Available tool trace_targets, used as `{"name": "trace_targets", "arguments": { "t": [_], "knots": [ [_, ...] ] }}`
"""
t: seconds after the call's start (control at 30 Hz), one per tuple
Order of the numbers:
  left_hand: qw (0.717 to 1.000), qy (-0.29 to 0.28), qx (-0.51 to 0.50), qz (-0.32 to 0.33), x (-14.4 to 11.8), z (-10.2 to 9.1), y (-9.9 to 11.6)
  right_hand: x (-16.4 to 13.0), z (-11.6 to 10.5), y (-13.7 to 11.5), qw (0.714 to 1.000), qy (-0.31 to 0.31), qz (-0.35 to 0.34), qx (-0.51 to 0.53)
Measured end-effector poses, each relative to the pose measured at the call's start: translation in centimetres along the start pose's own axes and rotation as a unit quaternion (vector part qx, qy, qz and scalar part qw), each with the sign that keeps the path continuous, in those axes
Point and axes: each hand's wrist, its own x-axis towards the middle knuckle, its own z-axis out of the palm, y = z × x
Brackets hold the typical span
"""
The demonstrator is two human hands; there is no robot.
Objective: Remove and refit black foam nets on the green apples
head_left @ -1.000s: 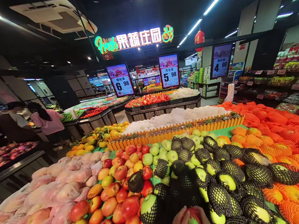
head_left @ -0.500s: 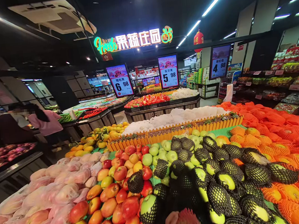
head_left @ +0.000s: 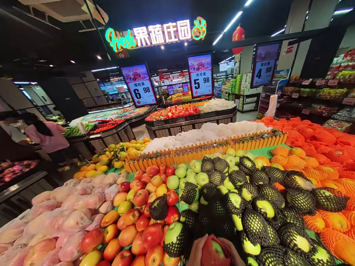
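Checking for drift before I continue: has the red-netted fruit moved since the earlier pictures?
Yes: the red-netted fruit has shifted left, closer to the large black-netted green apple.

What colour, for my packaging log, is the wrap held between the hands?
The wrap is red, clearest in the head view.

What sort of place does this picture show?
Probably a supermarket's produce section: green apples in black foam nets are heaped in front, price screens face the viewer beyond them, and a lit "Fresh" sign is above.

L hand (head_left: 194,260) + R hand (head_left: 237,258) hold red-netted fruit (head_left: 212,254) | blk-netted grn apples (head_left: 254,229) nr
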Motion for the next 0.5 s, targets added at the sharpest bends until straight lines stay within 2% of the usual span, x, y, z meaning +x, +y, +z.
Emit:
{"name": "trace_targets", "arguments": {
  "t": [0.07,0.13,0.23,0.33,0.4,0.5],
  "knots": [
    [0.997,0.066,-0.041,0.01,0.3,-1.4,1.4,-0.4,0.2,-0.6,0.998,-0.056,-0.001,-0.006],
    [0.988,0.133,-0.082,-0.002,1.7,-3.5,2.3,-0.7,0.1,-1.1,0.994,-0.107,0.016,-0.031],
    [0.96,0.227,-0.157,-0.048,5.8,-7.3,3.0,-0.9,-0.1,-1.7,0.986,-0.144,0.043,-0.069],
    [0.932,0.306,-0.179,-0.072,11.0,-10.6,3.4,-1.0,0.0,-2.5,0.986,-0.135,0.047,-0.09],
    [0.933,0.321,-0.149,-0.062,14.4,-12.0,3.5,-1.0,0.3,-3.1,0.986,-0.116,0.05,-0.106],
    [0.957,0.272,-0.09,-0.04,18.8,-12.6,3.1,-0.8,0.6,-4.1,0.986,-0.08,0.058,-0.134]
  ]
}}
